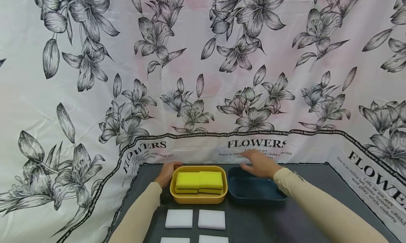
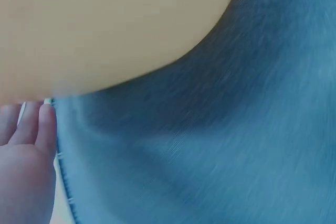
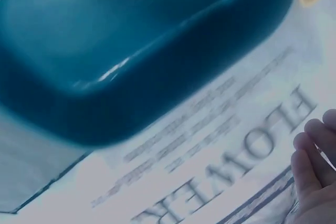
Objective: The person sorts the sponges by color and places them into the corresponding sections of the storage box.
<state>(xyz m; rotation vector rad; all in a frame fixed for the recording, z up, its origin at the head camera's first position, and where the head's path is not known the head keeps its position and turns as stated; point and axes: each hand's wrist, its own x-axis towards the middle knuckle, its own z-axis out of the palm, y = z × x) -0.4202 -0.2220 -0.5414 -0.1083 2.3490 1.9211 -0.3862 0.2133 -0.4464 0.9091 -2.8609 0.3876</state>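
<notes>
White blocks (image 1: 179, 218) before yellow tub (image 1: 198, 199), dark-blue tub (image 1: 253, 191) alongside.

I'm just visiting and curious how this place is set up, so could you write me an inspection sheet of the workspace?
Surface: dark grey tabletop.
Job's things: yellow tray holding stacked yellow blocks; dark blue tray beside it; white blocks in front, the nearest cut off by the frame.
Clutter: nothing seen.
Grippers: bare hands; left hand beside the yellow tray, contact unclear; right hand near the dark blue tray, holding nothing visible.
Cables: nothing seen.
Surroundings: white flower-print cloth behind.
</notes>
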